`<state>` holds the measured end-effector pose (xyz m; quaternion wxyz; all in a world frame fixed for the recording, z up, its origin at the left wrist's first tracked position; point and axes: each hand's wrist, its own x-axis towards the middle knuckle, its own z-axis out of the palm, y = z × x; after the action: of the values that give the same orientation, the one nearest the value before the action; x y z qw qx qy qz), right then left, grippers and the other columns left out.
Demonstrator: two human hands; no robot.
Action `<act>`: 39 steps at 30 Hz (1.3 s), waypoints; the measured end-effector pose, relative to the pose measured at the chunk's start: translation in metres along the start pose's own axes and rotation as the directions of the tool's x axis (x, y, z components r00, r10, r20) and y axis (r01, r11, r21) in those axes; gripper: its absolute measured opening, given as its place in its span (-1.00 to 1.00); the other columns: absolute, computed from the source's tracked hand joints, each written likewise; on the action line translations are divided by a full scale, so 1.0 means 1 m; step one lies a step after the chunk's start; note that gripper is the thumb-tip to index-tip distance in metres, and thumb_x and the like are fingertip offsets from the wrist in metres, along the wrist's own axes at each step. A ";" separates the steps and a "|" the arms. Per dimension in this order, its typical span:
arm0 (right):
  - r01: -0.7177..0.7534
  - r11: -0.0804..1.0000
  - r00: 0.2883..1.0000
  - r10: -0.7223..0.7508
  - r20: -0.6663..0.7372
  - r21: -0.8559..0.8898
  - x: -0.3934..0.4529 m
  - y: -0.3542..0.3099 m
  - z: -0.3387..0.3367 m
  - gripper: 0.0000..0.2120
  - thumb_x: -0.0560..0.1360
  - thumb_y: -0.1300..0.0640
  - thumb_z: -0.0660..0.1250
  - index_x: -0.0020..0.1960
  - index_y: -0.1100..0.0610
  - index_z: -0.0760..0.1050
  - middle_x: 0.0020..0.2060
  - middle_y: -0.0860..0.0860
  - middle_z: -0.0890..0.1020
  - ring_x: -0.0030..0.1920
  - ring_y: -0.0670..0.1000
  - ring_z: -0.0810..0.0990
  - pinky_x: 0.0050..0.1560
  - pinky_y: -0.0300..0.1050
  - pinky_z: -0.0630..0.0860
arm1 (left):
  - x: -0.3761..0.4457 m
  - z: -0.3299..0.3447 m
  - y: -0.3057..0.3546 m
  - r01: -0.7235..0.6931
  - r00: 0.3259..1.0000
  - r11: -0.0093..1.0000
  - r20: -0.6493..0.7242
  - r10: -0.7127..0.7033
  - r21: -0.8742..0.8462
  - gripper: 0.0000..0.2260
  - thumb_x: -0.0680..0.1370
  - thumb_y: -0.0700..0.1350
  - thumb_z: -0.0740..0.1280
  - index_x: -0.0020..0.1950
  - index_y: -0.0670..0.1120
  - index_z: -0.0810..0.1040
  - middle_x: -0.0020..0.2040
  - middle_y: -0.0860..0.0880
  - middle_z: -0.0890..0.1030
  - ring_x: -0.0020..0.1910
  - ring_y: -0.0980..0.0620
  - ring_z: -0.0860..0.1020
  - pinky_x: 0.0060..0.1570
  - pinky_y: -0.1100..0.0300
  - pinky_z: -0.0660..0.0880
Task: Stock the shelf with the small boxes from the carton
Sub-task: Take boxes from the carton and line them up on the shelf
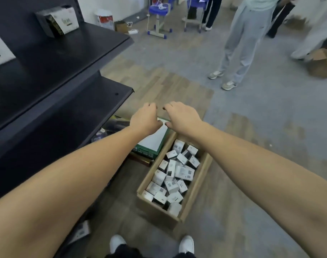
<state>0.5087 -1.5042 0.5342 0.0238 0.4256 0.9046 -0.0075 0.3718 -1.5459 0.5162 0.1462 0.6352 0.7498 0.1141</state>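
Both hands, left hand (145, 118) and right hand (181, 116), hang over the carton (196, 185) of small boxes (173, 175), fingers loosely curled, holding nothing, beside the dark shelf (65, 53)

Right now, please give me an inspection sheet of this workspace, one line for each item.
Surface: dark shelf, two tiers, mostly bare.
Job's things: carton on the floor, full of small boxes; two larger boxes on the upper tier.
Clutter: green and white box beside the carton.
Hands: left hand and right hand stretched out above the floor, holding nothing.
Cables: white power strip with its cord, far floor.
Surroundings: standing people, blue chairs.
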 end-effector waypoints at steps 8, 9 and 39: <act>0.108 0.994 0.985 -0.109 0.134 0.020 -0.042 0.055 0.051 -0.59 0.53 0.04 0.33 0.34 0.12 0.39 0.22 0.08 0.51 0.24 0.13 0.48 0.08 0.03 0.49 | -0.024 0.084 0.044 0.120 0.992 0.993 0.045 -0.119 -0.020 -0.55 0.51 -0.02 0.37 0.33 -0.16 0.39 0.28 -0.15 0.46 0.21 -0.15 0.49 0.14 -0.06 0.48; 0.124 0.992 0.981 -0.126 0.147 0.021 -0.044 0.057 0.058 -0.59 0.53 0.05 0.32 0.34 0.13 0.38 0.21 0.08 0.51 0.23 0.13 0.48 0.07 0.04 0.50 | -0.026 0.093 0.044 0.134 0.990 0.991 0.053 -0.132 -0.031 -0.53 0.51 -0.02 0.38 0.35 -0.17 0.39 0.28 -0.16 0.47 0.22 -0.15 0.49 0.14 -0.06 0.49; 0.252 0.936 0.744 -0.349 0.570 0.244 0.011 0.042 0.445 -0.39 0.47 -0.09 0.42 0.38 0.16 0.32 0.24 0.09 0.47 0.25 0.14 0.45 0.08 0.06 0.50 | -0.030 0.436 -0.125 0.580 0.706 0.811 0.543 -0.455 -0.075 -0.64 0.43 -0.18 0.38 0.22 -0.15 0.47 0.16 -0.16 0.48 0.13 -0.17 0.51 0.09 -0.05 0.51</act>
<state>0.5508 -1.4842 0.0891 0.2773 0.2497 0.9024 -0.2153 0.4203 -1.6023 0.0675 0.4372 0.3815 0.8144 -0.0110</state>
